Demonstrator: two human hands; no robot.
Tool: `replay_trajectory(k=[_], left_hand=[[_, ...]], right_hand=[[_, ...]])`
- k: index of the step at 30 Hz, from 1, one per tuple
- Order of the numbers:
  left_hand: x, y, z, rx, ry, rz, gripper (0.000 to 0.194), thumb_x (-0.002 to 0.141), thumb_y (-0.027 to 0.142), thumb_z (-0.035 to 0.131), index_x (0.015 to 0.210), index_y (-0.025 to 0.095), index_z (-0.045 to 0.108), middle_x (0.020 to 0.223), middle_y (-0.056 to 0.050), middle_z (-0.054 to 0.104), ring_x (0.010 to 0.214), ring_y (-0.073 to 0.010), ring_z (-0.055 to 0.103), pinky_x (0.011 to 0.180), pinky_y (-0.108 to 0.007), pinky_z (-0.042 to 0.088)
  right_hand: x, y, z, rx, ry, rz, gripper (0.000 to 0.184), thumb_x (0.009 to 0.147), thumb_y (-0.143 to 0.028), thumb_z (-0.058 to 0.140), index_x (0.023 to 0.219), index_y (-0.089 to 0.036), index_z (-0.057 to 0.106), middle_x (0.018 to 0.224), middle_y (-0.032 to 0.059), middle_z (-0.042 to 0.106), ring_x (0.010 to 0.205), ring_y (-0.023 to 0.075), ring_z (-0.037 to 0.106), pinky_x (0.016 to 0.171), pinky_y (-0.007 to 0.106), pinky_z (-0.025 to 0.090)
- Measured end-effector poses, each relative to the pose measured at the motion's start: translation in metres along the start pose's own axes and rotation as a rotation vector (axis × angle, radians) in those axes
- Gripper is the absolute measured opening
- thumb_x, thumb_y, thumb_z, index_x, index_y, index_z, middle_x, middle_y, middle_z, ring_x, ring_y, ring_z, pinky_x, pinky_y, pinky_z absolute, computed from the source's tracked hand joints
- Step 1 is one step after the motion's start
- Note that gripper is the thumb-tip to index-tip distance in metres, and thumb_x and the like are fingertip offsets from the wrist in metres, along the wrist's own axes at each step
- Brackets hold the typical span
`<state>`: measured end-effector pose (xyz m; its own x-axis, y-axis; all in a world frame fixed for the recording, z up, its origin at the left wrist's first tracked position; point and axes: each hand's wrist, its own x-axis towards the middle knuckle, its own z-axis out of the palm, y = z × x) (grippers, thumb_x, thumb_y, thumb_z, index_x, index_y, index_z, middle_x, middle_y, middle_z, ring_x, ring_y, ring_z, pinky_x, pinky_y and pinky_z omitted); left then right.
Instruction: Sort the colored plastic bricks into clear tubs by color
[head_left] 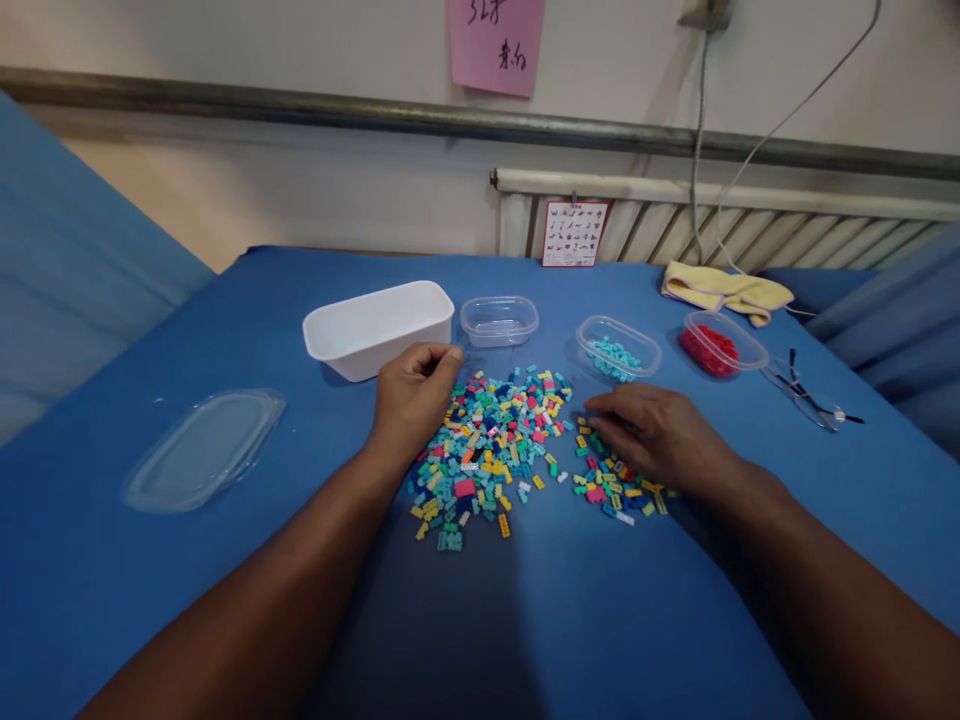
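A loose pile of small toy building bricks (491,425) in turquoise, yellow, pink and blue lies on the blue-covered table. At its left edge my left hand (411,400) is closed, thumb and forefinger together; whatever they hold, if anything, is hidden. My right hand (656,425) hovers over a smaller group of bricks (611,490) on the right, fingers stretched forward with a gap between them and nothing visible there. Just behind it stands a clear tub (651,362) with turquoise bricks (615,355). Farther right, another clear tub (754,358) contains red bricks (711,350).
Behind my left hand are a white bin (349,345) and a clear tub (499,340) showing no bricks. Clear lids (202,450) lie at the left. Eyeglasses (814,400) and a yellow cloth (720,288) sit at the right. A radiator (645,230) lines the wall.
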<state>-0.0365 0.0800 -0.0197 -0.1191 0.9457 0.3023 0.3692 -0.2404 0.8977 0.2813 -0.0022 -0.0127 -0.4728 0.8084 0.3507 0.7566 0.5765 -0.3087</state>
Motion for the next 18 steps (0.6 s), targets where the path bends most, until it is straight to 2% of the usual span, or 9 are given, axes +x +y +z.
replay_trajectory(k=[3, 5, 8, 13, 18], left_hand=[[0.0, 0.0, 0.001, 0.011, 0.002, 0.001, 0.019, 0.092, 0.036, 0.075, 0.089, 0.019, 0.083, 0.083, -0.001, 0.078, 0.076, -0.0164, 0.067, 0.075, -0.028, 0.052], [0.0, 0.0, 0.001, 0.014, 0.002, 0.005, 0.018, 0.092, 0.035, 0.075, 0.089, 0.019, 0.083, 0.083, -0.001, 0.078, 0.077, -0.017, 0.067, 0.076, -0.029, 0.053], [0.0, 0.001, 0.001, 0.02, 0.003, 0.004, 0.018, 0.092, 0.035, 0.075, 0.089, 0.019, 0.083, 0.083, -0.002, 0.079, 0.077, -0.0172, 0.068, 0.076, -0.028, 0.054], [0.0, 0.0, 0.001, 0.014, 0.005, -0.002, 0.019, 0.092, 0.035, 0.074, 0.09, 0.019, 0.083, 0.087, -0.002, 0.08, 0.081, -0.018, 0.069, 0.079, -0.028, 0.055], [0.002, -0.003, 0.002, 0.014, 0.012, 0.002, 0.021, 0.092, 0.037, 0.074, 0.09, 0.018, 0.083, 0.086, -0.002, 0.08, 0.082, -0.0183, 0.07, 0.078, -0.028, 0.054]], right_hand=[[0.008, -0.009, 0.005, 0.053, 0.012, -0.025, 0.02, 0.11, -0.028, 0.059, 0.12, -0.024, 0.076, 0.105, 0.0076, 0.082, 0.097, 0.0232, 0.075, 0.089, 0.037, 0.058], [0.014, -0.014, 0.012, 0.073, -0.025, -0.046, 0.019, 0.11, -0.026, 0.058, 0.117, -0.025, 0.076, 0.108, 0.0075, 0.081, 0.101, 0.0232, 0.074, 0.092, 0.037, 0.057], [0.019, -0.018, 0.018, 0.032, -0.091, -0.007, 0.015, 0.108, -0.024, 0.062, 0.11, -0.025, 0.077, 0.106, 0.0066, 0.081, 0.098, 0.0234, 0.072, 0.089, 0.037, 0.055], [0.016, -0.015, 0.014, -0.077, -0.165, 0.086, 0.018, 0.104, -0.022, 0.065, 0.115, -0.026, 0.078, 0.107, 0.0059, 0.082, 0.099, 0.0246, 0.072, 0.085, 0.035, 0.052], [0.014, -0.016, 0.013, -0.066, -0.14, 0.117, 0.023, 0.103, -0.02, 0.061, 0.116, -0.025, 0.079, 0.105, 0.0058, 0.082, 0.098, 0.0242, 0.073, 0.085, 0.035, 0.052]])
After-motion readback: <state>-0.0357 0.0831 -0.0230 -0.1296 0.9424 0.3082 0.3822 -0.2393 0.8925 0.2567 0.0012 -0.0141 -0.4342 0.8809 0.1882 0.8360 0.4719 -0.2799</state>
